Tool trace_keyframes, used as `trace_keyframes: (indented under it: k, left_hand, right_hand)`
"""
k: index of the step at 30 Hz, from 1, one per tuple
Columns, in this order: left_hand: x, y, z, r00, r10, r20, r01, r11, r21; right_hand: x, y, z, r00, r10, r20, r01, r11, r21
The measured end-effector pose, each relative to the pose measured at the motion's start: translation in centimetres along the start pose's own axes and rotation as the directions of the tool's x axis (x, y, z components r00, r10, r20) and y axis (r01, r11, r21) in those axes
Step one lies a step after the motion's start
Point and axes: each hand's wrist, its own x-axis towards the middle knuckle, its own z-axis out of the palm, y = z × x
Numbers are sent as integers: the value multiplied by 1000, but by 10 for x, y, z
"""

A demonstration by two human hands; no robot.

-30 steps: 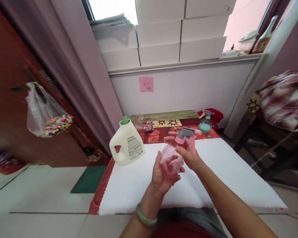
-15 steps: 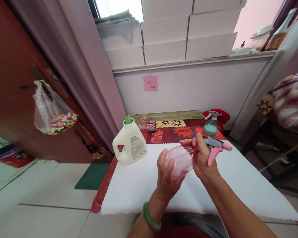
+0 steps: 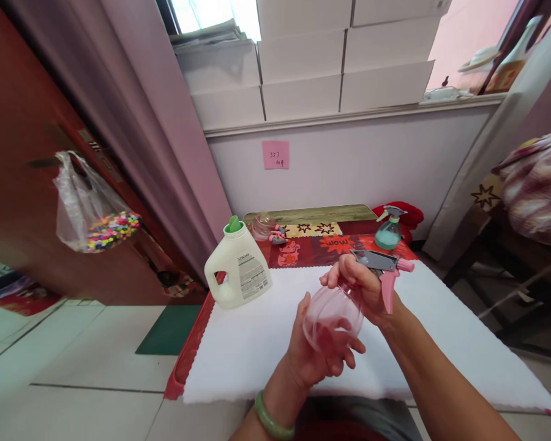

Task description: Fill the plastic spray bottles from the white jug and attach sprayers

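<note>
A clear pink spray bottle [image 3: 333,313] is held tilted above the white cloth [image 3: 266,343]. My left hand [image 3: 314,355], with a green bangle on the wrist, wraps round the bottle's round body from below. My right hand [image 3: 365,288] is closed round the bottle's neck, just under the grey and pink trigger head [image 3: 384,269], which points right. A little pink liquid lies in the bottom of the bottle.
A white detergent jug [image 3: 237,267] with a green cap stands at the table's left. A teal spray bottle [image 3: 389,230] and a small clear pink bottle [image 3: 262,226] stand at the back. White boxes [image 3: 303,55] fill the sill. A bag of beads [image 3: 92,214] hangs at left.
The bottle was first upright, then lay nearly level with its head to the right, and now tilts with its body lower. Both hands have kept hold of it throughout.
</note>
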Motion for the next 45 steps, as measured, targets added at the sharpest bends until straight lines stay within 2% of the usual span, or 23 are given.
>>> trace_keyframes:
  k: [1,2,3,4,5,6,7,8,10,11,12,13,15,16,18,21,24,26,29,33,38,42,45]
  left_hand:
    - [1,0,2,999,18,-35,-18,1000,-5]
    - [3,-1,5,985,121,-120,-118,992,32]
    - [4,-3,7,930,284,-231,-263,958,117]
    - [6,-4,8,816,479,-322,-410,874,260]
    - [7,-6,8,658,671,-343,-513,732,448]
    - [7,-7,6,495,827,-267,-541,533,650]
    - [7,-7,3,368,924,-103,-492,287,822]
    - [6,-7,0,293,950,106,-390,18,921]
    - [3,-5,-6,256,855,451,-164,-421,892]
    - [2,-4,-8,254,806,535,-84,-533,842]
    - [0,-2,-8,253,783,568,-40,-579,815]
    - [-2,-1,-8,260,788,559,-36,-571,820]
    - [-5,3,-5,323,838,440,-117,-426,897]
    - [-6,4,-3,386,858,339,-181,-290,940]
    - [-8,6,1,539,836,104,-300,75,951]
    - [-8,5,3,727,675,-127,-393,560,729]
    - [-4,1,-2,903,413,-116,-342,857,386]
    - [-2,-2,-7,972,236,-12,-229,952,201]
    - [0,-6,-15,987,131,96,-140,986,95]
    - [-3,-9,-20,987,107,117,-112,993,41]
    - [-11,-2,-30,954,270,-130,-250,956,157]
    - [-17,3,-43,903,289,-318,-192,933,305]
    - [-20,8,-49,880,284,-381,-172,938,302]
  right_hand:
    - [2,0,-1,999,-1,-40,1,1000,5]
    - [4,1,-1,995,-3,-99,4,1000,13]
    - [6,1,-1,986,-6,-168,11,1000,29]
    - [7,1,0,970,-13,-242,26,998,49]
    - [8,1,1,949,-23,-313,47,996,70]
    - [9,2,2,926,-34,-375,72,994,88]
    - [10,3,3,904,-47,-425,98,990,100]
    - [10,5,4,886,-57,-460,118,987,105]
    - [9,8,6,876,-59,-478,122,987,102]
    - [8,9,6,883,-54,-466,110,989,95]
    - [8,10,6,895,-46,-444,92,992,84]
    - [7,11,5,907,-36,-419,71,995,68]
    - [6,10,2,930,-15,-367,27,999,26]
    - [5,9,1,939,-6,-345,8,1000,3]
    - [5,5,-4,953,14,-303,-28,999,-42]
    - [6,1,-11,975,69,-213,-87,993,-76]
    - [6,-1,-15,991,117,-59,-121,990,-65]
    - [7,0,-16,992,123,18,-122,991,-59]
    - [11,-3,-16,998,54,35,-52,998,-37]
    - [25,-21,-30,996,-89,-26,90,994,58]
    - [45,-39,-73,941,-118,-318,112,993,-37]
    - [56,-39,-114,883,-70,-464,52,997,-51]
    - [57,-41,-146,819,-187,-543,89,976,-201]
